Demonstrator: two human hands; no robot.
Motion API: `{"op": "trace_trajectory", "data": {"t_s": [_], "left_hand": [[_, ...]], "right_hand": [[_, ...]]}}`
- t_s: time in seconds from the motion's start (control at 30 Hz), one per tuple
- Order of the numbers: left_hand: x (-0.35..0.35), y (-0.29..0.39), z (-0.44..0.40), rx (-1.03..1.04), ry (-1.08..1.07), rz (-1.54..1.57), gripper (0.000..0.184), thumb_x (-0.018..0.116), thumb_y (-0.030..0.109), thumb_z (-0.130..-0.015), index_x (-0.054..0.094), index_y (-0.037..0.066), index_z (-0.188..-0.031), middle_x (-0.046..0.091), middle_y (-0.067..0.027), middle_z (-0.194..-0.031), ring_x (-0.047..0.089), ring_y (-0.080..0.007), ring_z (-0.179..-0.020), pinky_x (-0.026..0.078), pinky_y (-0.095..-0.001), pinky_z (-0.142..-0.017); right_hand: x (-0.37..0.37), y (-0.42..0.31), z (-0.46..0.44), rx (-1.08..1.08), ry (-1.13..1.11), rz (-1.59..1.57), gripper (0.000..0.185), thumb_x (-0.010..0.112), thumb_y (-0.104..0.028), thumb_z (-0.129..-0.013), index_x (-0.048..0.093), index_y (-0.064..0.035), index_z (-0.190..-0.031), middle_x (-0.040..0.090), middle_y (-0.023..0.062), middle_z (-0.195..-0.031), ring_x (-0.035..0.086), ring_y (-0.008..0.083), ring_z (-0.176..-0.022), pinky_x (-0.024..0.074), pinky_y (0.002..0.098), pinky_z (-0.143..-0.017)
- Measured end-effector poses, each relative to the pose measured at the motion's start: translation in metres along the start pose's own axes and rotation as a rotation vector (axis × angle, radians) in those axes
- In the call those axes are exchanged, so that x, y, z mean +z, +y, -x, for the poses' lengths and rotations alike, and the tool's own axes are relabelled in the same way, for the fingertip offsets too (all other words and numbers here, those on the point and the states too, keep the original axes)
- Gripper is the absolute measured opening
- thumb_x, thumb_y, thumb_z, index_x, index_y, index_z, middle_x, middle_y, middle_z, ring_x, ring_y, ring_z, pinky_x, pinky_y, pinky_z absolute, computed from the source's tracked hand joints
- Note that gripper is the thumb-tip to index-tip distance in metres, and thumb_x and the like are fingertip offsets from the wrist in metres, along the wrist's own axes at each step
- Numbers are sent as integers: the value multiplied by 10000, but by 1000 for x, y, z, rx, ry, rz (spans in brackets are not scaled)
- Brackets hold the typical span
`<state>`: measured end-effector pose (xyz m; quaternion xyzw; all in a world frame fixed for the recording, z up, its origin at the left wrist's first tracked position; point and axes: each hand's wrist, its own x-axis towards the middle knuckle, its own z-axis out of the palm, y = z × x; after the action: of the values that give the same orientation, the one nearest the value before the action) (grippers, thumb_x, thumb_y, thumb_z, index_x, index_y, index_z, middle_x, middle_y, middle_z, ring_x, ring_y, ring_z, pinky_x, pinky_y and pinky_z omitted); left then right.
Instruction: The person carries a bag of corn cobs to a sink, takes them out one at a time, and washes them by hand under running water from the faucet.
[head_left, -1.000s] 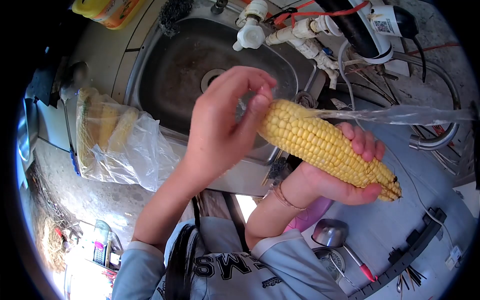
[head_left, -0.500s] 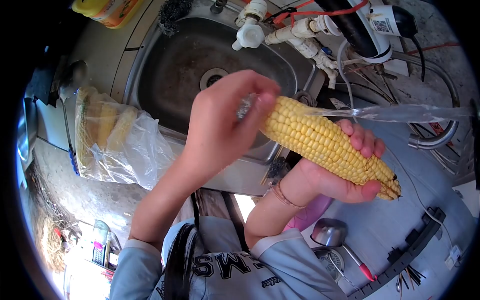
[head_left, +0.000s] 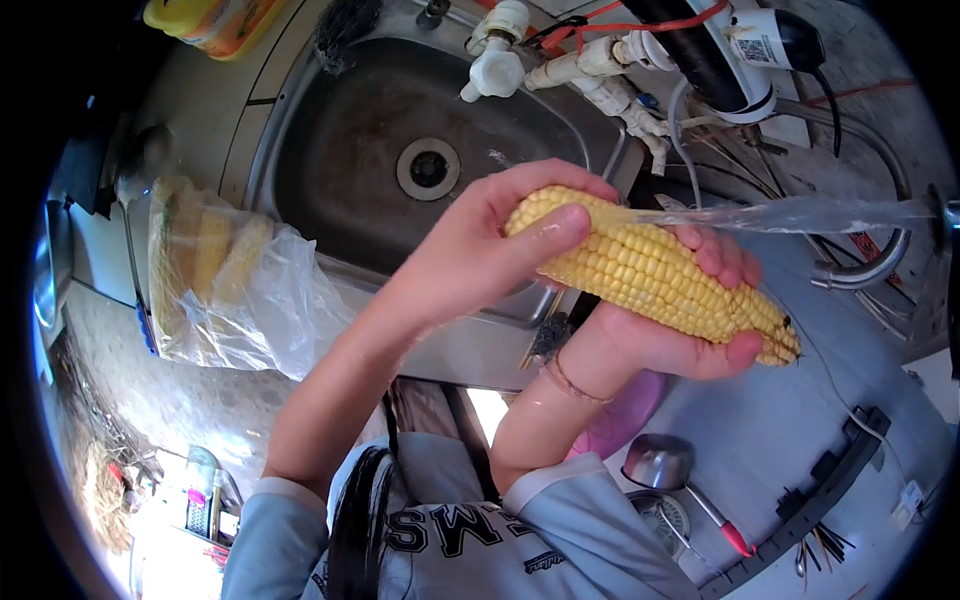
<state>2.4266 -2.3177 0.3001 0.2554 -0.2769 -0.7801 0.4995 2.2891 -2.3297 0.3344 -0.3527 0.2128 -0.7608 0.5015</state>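
An ear of corn, husked and yellow, is held at a slant above the right side of the metal sink. Its lower end, with a dark tip, rests in my right hand, whose fingers curl round the far side and thumb lies along the near side. My left hand wraps the upper end, thumb across the kernels. From the faucet at the right edge, a stream of water runs onto the corn near my left thumb. Part of each hand's grip is hidden behind the ear.
Left of the sink lies a clear plastic bag with more corn inside. White pipes and a valve stand behind the sink. A metal ladle, a pink basin and a dark rack are at lower right.
My left hand has gone from a blurred grip at the ear's tip to lying further along it, thumb flat on the kernels. The ear's lower end has risen slightly.
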Motion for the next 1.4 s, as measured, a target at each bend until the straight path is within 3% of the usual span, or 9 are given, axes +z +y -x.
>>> {"op": "trace_trajectory", "data": {"t_s": [0.17, 0.37, 0.43, 0.5, 0.63, 0.83, 1.1, 1.3, 1.4], "left_hand": [[-20, 22, 5, -43, -154, -218, 607, 766, 296, -657, 509, -23, -1104, 554, -38, -1025, 527, -108, -942, 422, -241, -835], [-17, 42, 10, -43, -131, -792, 572, 759, 195, -644, 496, -21, -1103, 569, -75, -947, 529, -118, -897, 428, -261, -795], [-13, 39, 21, -127, -56, -829, 558, 742, 185, -659, 486, -18, -1112, 569, -83, -941, 531, -128, -894, 428, -268, -792], [-10, 30, 34, 28, 115, -881, 521, 695, 232, -675, 466, 3, -1084, 581, -201, -848, 599, -329, -798, 465, -349, -677], [-13, 13, 48, -146, 102, -24, 530, 637, 164, -779, 297, 16, -1157, 523, -131, -993, 533, -185, -876, 433, -285, -745], [-9, 22, 54, -305, 196, -300, 708, 647, 78, -683, 194, 6, -1224, 413, -130, -1088, 461, -166, -973, 411, -274, -803], [0, 15, 51, -137, 307, -440, 799, 690, 61, -621, 157, 1, -1213, 410, -170, -1107, 447, -209, -1032, 402, -310, -853], [0, 6, 54, -165, 317, -428, 785, 686, 42, -621, 163, -2, -1205, 406, -172, -1108, 445, -210, -1034, 411, -304, -843], [-4, 6, 56, -236, 320, -302, 746, 653, 35, -632, 181, 13, -1209, 428, -164, -1091, 508, -223, -966, 455, -308, -787]], "right_hand": [[-1, 13, 4, 137, 39, -149, 453, 631, -421, -678, 462, -91, -938, 467, -7, -762, 481, 138, -729, 420, 294, -731], [-4, 41, 9, 317, 39, -340, 461, 514, -463, -777, 431, -97, -1044, 494, 54, -855, 493, 166, -827, 436, 361, -772], [2, 48, 11, 380, 354, -9, 421, 481, -416, -829, 438, -79, -1077, 524, 84, -919, 514, 189, -827, 434, 377, -767], [-2, 55, 13, 420, 430, 49, 414, 452, -385, -870, 427, -66, -1133, 535, 104, -961, 524, 200, -783, 438, 376, -771], [-5, 68, 24, 637, 171, -556, 440, 395, -410, -902, 422, -57, -1163, 533, 124, -1016, 561, 211, -795, 461, 379, -792], [3, 66, 25, 675, 207, 561, 443, 379, -396, -924, 528, 11, -1016, 593, 82, -858, 573, 131, -737, 469, 263, -651], [19, 37, 39, 554, -126, 1049, 255, 478, -254, -897, 505, -5, -847, 563, 14, -692, 483, 57, -549, 391, 214, -485], [10, 36, 44, 535, -118, 1106, 276, 462, -233, -908, 501, 9, -780, 484, 166, -571, 474, 150, -472, 359, 292, -448], [2, 44, 40, 529, -145, 1216, 254, 448, -178, -924, 466, 4, -748, 480, -6, -620, 398, 34, -575, 341, 196, -500]]}}
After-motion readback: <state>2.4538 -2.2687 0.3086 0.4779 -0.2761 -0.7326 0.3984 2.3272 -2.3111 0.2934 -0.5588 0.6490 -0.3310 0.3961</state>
